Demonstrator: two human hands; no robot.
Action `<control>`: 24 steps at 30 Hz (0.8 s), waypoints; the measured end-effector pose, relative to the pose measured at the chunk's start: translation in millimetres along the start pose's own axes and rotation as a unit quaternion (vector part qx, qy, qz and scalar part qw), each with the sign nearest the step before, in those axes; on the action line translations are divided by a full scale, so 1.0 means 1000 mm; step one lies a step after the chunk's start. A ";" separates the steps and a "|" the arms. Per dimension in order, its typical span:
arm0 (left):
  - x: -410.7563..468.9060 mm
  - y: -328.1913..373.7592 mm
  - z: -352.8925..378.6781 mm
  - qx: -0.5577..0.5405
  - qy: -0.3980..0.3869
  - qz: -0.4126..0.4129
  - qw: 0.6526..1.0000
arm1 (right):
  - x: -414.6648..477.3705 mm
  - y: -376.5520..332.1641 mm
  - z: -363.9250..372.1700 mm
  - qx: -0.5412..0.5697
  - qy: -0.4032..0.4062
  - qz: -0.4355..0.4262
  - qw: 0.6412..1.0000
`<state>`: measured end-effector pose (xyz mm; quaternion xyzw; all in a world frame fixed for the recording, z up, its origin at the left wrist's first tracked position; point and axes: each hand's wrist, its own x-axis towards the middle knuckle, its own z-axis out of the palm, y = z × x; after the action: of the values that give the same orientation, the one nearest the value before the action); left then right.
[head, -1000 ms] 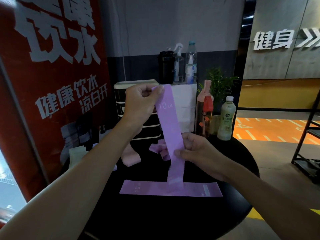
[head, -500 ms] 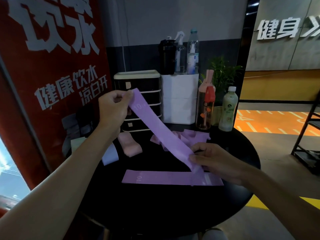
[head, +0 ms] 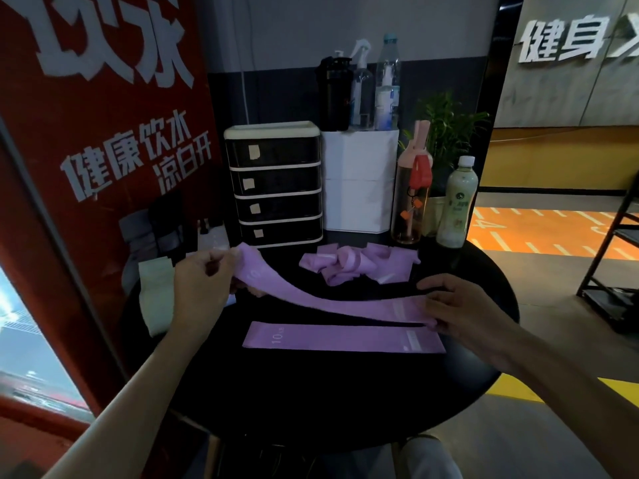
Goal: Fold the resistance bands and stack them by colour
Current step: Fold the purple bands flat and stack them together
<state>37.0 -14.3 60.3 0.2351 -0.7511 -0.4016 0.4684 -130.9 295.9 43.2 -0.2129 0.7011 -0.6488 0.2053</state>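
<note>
Left hand is pinching one end of a band, right hand gripping the other. Laying it squarely on the flat band looks next.

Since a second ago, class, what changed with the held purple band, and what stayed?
The held purple band swung from hanging upright to nearly level: the left hand lowered its end leftward, the right hand drew the other end rightward. Both still pinch it. The flat purple band and the tangled pile stayed.
</note>
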 end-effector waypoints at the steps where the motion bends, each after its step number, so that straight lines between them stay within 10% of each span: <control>1: -0.006 -0.004 -0.001 0.018 -0.012 0.010 1.000 | 0.001 0.003 -0.002 -0.023 0.031 -0.009 0.999; 9: -0.036 -0.042 -0.003 0.133 -0.085 0.035 0.987 | -0.001 0.030 -0.002 -0.225 0.140 -0.081 0.961; 24: -0.047 -0.060 -0.003 0.269 -0.096 0.062 0.956 | -0.005 0.056 0.009 -0.272 0.200 -0.159 0.928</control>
<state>59.2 -14.8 -12.4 0.2654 -0.8860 -0.1752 0.3375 -123.5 294.8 -13.5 -0.2346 0.8342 -0.4867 -0.1105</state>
